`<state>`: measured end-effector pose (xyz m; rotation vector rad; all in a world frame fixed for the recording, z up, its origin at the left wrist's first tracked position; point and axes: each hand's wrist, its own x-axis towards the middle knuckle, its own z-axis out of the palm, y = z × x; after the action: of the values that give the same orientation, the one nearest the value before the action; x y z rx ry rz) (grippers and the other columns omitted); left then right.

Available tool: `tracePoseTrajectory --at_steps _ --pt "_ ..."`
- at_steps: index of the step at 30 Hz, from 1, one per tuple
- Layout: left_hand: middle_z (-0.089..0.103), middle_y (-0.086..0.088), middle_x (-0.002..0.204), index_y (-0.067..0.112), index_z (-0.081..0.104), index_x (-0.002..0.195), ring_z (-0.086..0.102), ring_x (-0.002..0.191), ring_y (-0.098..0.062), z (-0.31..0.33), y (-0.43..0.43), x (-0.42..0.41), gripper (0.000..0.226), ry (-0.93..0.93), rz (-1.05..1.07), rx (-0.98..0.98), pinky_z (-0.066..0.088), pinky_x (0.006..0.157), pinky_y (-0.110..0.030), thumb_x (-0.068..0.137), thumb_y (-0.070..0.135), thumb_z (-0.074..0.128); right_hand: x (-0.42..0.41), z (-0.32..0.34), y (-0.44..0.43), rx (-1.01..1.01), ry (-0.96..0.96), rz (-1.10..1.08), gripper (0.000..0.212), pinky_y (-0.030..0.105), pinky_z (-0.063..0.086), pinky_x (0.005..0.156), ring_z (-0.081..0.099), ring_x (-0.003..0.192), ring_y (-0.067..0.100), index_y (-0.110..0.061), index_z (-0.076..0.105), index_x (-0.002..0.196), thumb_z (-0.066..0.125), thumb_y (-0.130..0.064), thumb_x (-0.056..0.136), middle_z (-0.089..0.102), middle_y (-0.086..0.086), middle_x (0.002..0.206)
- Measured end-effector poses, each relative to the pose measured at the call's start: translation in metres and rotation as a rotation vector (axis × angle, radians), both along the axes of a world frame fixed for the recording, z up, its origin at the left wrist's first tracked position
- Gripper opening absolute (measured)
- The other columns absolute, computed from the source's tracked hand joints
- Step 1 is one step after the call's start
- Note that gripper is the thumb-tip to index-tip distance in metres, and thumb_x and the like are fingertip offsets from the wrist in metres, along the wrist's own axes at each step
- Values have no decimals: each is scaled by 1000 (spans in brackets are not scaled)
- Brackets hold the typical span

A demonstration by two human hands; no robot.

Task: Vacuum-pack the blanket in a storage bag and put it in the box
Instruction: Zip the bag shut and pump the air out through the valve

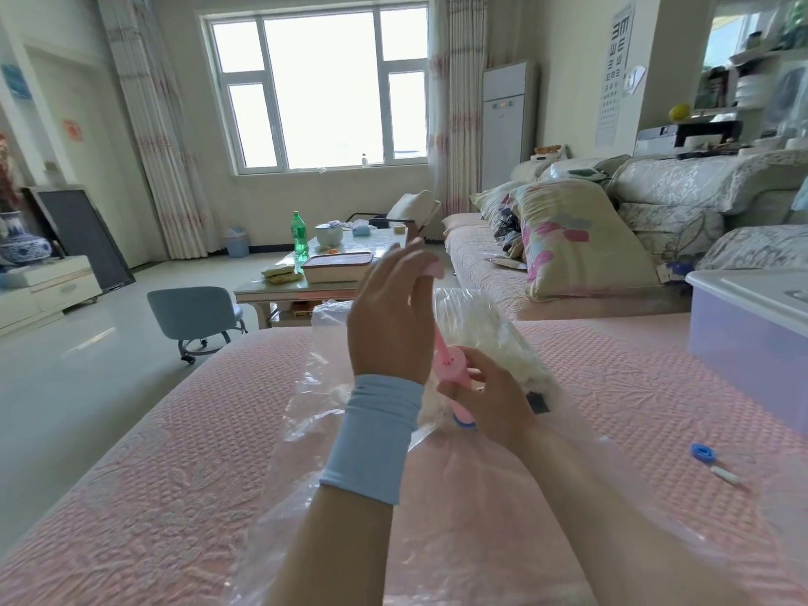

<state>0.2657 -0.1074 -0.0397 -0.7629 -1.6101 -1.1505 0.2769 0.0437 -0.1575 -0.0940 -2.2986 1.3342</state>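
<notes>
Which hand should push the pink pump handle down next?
Probably the left hand: it already grips the raised handle. The right hand is busy holding the pump body on the bag.

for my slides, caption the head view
Both hands work a pink hand pump on a clear storage bag holding a white blanket.
</notes>
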Motion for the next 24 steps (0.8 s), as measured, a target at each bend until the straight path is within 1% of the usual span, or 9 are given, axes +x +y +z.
tracePoseTrajectory --at_steps 3,5,8,10,13,16,18,21,24 --pt "70 3 113 16 72 93 62 111 -17 -19 4 -3 15 -14 62 -14 47 99 -25 92 9 58 -1 -2 -4 1 -13 12 43 40 54 94 64 100 0 -64 56 109 76 -46 75 69 -26 104" --pt "69 4 113 18 72 90 64 104 -16 -51 9 -9 16 -171 8 -184 52 94 -32 89 8 59 -2 -3 -4 -5 -9 6 43 42 55 92 65 97 1 -64 56 109 72 -57 69 70 -24 101" --pt "70 10 106 21 75 92 66 89 -15 -71 12 -13 16 -436 -129 -372 54 83 -34 87 13 62 -1 -2 -3 -13 -1 22 41 43 56 89 67 95 0 -62 58 106 71 -58 67 72 -22 98" --pt "71 11 104 24 75 94 67 84 -15 -56 10 -10 15 -401 -106 -388 55 80 -32 89 18 62 0 -2 0 -14 6 17 42 44 55 91 66 98 1 -61 58 108 73 -55 70 71 -21 101" --pt "72 13 96 26 75 92 67 72 -10 -9 -1 4 11 -105 -4 -257 57 70 -25 92 24 64 1 -2 5 -4 3 4 43 42 53 96 63 103 -1 -64 56 108 78 -41 78 68 -27 106" --pt "69 17 98 23 75 95 65 78 -5 24 -15 13 12 8 7 -58 52 72 -16 92 21 64 1 -2 4 27 -5 3 44 41 52 97 61 105 -2 -65 54 109 77 -42 79 65 -32 109" --pt "71 10 103 19 74 97 67 88 -9 18 -11 11 13 30 -1 -31 55 80 -23 93 17 62 1 -4 3 43 -12 10 45 42 52 96 61 105 -1 -61 54 114 76 -46 78 66 -30 109" --pt "70 4 114 17 73 103 66 107 -15 -26 1 -1 16 14 36 -165 54 91 -29 94 13 60 0 -7 4 26 -16 24 48 44 53 95 63 104 1 -54 56 119 75 -50 75 69 -25 108" --pt "70 7 115 20 75 100 63 114 -14 -68 8 -12 21 -223 -81 -406 55 90 -36 87 14 60 0 -7 4 11 -18 20 48 43 54 93 66 100 0 -57 58 114 72 -58 69 71 -22 103"
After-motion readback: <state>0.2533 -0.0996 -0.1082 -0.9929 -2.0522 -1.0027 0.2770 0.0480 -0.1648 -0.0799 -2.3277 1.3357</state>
